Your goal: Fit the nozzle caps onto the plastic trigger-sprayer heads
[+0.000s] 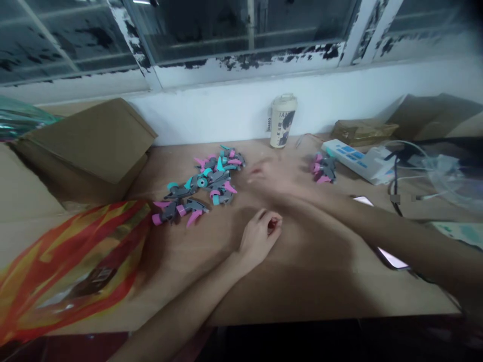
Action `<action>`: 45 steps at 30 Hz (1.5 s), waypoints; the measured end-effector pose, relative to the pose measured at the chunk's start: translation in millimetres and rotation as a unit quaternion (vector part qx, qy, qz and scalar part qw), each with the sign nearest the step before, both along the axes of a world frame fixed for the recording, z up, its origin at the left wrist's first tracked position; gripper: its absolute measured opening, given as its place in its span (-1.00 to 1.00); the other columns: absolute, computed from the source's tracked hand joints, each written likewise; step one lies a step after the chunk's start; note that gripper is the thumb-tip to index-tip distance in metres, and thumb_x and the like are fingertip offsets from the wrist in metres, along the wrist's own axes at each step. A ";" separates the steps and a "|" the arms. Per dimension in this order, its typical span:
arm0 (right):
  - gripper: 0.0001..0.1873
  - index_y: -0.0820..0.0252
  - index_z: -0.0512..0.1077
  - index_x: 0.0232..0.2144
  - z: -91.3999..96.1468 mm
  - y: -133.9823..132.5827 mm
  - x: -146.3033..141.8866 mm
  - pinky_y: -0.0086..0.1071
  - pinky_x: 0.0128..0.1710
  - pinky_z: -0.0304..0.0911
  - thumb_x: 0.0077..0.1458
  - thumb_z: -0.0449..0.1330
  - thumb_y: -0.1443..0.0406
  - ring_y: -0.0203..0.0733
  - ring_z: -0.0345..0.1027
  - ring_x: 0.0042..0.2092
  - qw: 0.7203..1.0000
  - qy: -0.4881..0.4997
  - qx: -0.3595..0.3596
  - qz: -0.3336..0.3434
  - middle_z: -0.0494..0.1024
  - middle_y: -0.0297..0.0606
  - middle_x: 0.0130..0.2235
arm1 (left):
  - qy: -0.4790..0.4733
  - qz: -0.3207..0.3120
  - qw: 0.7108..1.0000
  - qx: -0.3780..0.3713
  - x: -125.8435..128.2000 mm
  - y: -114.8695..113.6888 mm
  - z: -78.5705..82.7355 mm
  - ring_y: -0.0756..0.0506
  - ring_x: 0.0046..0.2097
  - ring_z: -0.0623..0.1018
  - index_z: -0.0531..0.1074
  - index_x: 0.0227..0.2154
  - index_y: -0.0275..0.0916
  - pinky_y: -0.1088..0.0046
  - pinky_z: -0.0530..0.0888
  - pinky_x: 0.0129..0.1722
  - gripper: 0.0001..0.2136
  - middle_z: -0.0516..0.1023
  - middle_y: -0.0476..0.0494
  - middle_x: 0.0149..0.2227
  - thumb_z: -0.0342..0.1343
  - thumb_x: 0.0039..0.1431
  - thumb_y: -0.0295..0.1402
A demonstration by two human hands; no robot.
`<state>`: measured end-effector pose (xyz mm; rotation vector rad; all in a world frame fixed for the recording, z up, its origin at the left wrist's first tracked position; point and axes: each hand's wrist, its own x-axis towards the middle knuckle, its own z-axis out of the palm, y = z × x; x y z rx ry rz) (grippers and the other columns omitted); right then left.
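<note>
My left hand point(262, 234) is over the near middle of the table, its fingers curled in to the thumb around a small hollow where no object shows. Beyond it, my right hand point(273, 173) is smeared by motion, so its fingers and anything in them cannot be made out. It is just right of a loose pile of grey trigger spray heads point(217, 178) with pink or teal levers and collars. A few pink and grey spray heads point(324, 167) lie apart from the pile, to the right of my right hand.
A paper-style cup point(283, 120) stands by the wall. Left are an open cardboard box point(90, 141) and a red-and-yellow plastic bag point(83, 261). On the right lie a white-and-blue box point(354, 160), cables point(395, 186) and a phone point(392, 259) partly under my right forearm.
</note>
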<state>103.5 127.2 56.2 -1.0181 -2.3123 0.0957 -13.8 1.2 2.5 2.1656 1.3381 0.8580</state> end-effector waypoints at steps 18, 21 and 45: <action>-0.64 0.24 0.53 -0.35 -1.3 -37.5 -92.0 -0.15 -0.08 -0.06 -0.09 0.27 0.07 0.06 0.27 -0.06 0.976 -0.170 -0.136 -0.008 0.48 -0.03 -0.17 | 0.086 0.004 0.996 -0.021 1.3 -5.1 -2.1 -0.19 -0.37 0.54 0.48 -0.45 -0.33 0.28 0.47 -0.34 -0.83 0.54 -0.25 -0.41 0.01 0.11 -0.40; -0.63 0.15 0.52 -0.35 7.0 -42.9 -71.2 -0.24 -0.12 -0.02 -0.02 0.18 0.00 -0.12 0.31 -0.17 0.974 -0.138 -0.177 0.027 0.51 -0.23 -0.28 | 0.062 -0.005 0.998 -0.009 1.4 -5.0 -0.8 -0.14 -0.30 0.53 0.47 -0.34 -0.28 0.33 0.47 -0.29 -0.85 0.51 -0.20 -0.29 0.00 0.13 -0.41; -0.80 0.15 0.35 -0.34 -55.0 -106.7 67.6 -0.14 0.02 -0.02 -0.12 0.22 0.31 -0.10 0.28 -0.05 0.996 0.043 -0.065 -0.036 0.45 -0.24 -0.13 | -0.140 -0.011 0.982 -0.125 -2.8 7.9 1.9 -0.05 -0.24 0.53 0.40 -0.21 -0.21 0.50 0.46 -0.34 -0.82 0.54 -0.09 -0.25 0.05 0.17 -0.28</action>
